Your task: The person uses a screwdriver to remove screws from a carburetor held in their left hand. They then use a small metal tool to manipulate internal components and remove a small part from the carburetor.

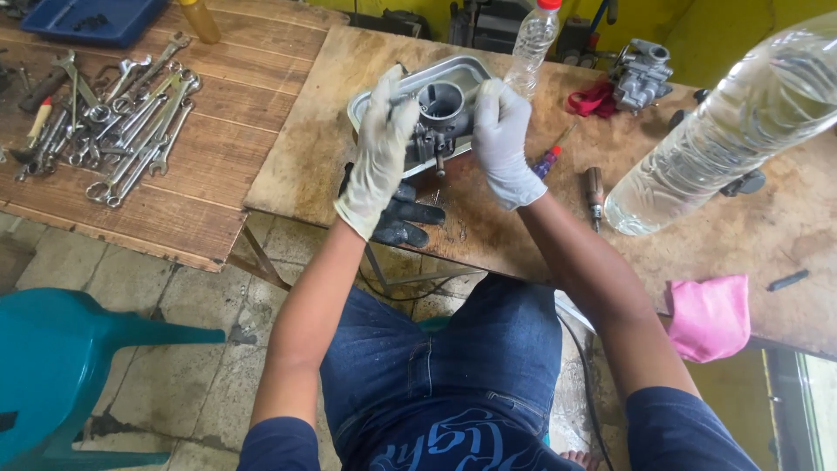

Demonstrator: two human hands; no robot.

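Both my hands wear white gloves and grip a grey metal carburetor (442, 115) over a shiny metal tray (466, 70) on the plywood bench. My left hand (381, 148) clasps its left side, fingers pointing up. My right hand (506, 139) wraps its right side. The open round bowl of the carburetor faces up between them. A black glove (403, 218) lies on the bench just below my left hand.
Several wrenches (122, 113) are spread on the wooden table at left. A small water bottle (532, 39) stands behind the tray, and a big clear bottle (724, 131) lies at right. A second carburetor (641, 74), red rag (588, 100), screwdrivers (595, 194), pink cloth (711, 316) and teal chair (61, 366) surround.
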